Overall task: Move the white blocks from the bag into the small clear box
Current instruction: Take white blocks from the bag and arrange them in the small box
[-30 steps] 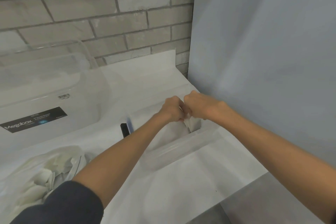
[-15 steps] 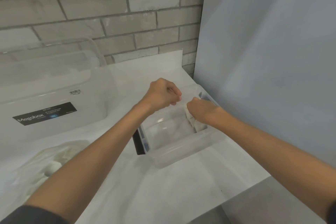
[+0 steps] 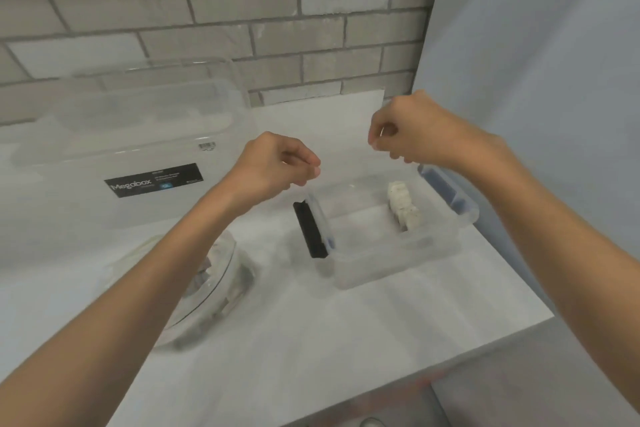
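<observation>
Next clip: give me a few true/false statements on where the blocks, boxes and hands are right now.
1. White blocks lie inside the small clear box. True.
2. They sit at its left end, by the black latch. False: they sit at its right end.
3. The left hand and right hand reach inside the box. False: both are raised, outside it.
4. The bag lies left of the small box. True.
</observation>
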`<action>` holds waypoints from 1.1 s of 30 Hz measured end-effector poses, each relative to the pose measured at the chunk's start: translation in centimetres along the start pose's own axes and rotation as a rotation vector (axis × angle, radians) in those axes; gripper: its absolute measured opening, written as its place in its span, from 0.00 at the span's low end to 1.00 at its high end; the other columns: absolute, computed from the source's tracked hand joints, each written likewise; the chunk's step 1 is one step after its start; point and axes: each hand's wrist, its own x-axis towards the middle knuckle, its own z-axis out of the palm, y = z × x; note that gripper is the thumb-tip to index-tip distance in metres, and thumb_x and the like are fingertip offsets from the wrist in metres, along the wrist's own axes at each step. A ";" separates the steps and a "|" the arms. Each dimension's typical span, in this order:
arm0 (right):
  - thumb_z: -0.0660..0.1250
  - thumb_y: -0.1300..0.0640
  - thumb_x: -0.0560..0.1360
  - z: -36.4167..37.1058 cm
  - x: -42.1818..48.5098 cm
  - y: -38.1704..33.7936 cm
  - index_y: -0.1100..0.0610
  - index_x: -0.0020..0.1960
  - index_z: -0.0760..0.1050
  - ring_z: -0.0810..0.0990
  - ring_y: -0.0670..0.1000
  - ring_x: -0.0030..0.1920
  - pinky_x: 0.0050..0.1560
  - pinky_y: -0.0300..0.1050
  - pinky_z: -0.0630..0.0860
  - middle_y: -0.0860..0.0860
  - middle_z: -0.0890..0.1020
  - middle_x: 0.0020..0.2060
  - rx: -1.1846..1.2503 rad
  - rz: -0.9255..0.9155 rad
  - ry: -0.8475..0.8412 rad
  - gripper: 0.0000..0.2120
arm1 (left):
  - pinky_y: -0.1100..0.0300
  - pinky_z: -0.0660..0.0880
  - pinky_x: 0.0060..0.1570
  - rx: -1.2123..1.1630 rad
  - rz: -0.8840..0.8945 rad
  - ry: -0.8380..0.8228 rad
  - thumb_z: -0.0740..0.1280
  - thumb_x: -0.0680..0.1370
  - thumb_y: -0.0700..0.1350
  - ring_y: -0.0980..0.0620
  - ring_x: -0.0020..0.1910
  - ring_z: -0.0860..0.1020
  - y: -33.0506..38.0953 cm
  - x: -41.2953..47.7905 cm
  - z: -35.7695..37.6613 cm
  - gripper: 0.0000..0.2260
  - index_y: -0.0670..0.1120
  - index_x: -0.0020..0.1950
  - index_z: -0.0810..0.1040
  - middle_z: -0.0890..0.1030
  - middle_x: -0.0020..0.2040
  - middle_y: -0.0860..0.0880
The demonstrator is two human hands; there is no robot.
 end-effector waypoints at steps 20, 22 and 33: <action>0.59 0.68 0.74 16.5 1.2 -22.1 0.59 0.51 0.80 0.78 0.52 0.40 0.43 0.44 0.75 0.56 0.76 0.48 0.223 -0.268 -0.324 0.14 | 0.64 0.76 0.37 0.415 -0.225 0.177 0.66 0.74 0.34 0.52 0.42 0.81 -16.0 -12.9 -10.1 0.12 0.50 0.43 0.83 0.83 0.43 0.49; 0.59 0.70 0.74 18.5 1.8 -22.8 0.62 0.54 0.78 0.78 0.56 0.45 0.47 0.48 0.77 0.57 0.73 0.52 0.203 -0.175 -0.307 0.14 | 0.53 0.79 0.47 0.476 -0.251 0.196 0.65 0.73 0.34 0.48 0.46 0.81 -16.9 -12.9 -10.1 0.13 0.53 0.42 0.81 0.83 0.45 0.49; 0.64 0.62 0.74 23.8 2.8 -24.8 0.59 0.47 0.79 0.80 0.59 0.45 0.38 0.44 0.71 0.57 0.80 0.49 0.329 0.086 -0.130 0.06 | 0.53 0.75 0.54 0.517 -0.266 0.265 0.67 0.74 0.36 0.49 0.58 0.76 -18.1 -13.3 -9.5 0.13 0.50 0.55 0.80 0.80 0.55 0.51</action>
